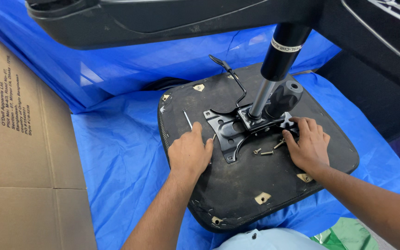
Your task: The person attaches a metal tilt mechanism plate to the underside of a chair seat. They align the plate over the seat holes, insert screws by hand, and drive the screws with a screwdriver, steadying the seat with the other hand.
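Note:
A black chair seat (237, 190) lies upside down on blue plastic sheeting. A black metal mounting plate (225, 127) with a gas cylinder (278, 60) and a round knob (285, 97) sits on its middle. My left hand (190, 153) rests flat on the seat at the plate's left edge, fingers toward it. Spread open, my right hand (307, 143) lies on the seat with fingertips touching the plate's right edge. Loose bolts (267, 150) sit between both hands. A thin metal hex key (187, 118) lies just beyond my left hand.
A flattened cardboard box (19, 139) lies at the left. Blue sheeting (116, 153) covers the floor. A black chair base part (163, 18) hangs across the top. A lever (230, 74) sticks out from the plate toward the back. Green plastic (343, 236) shows at the bottom right.

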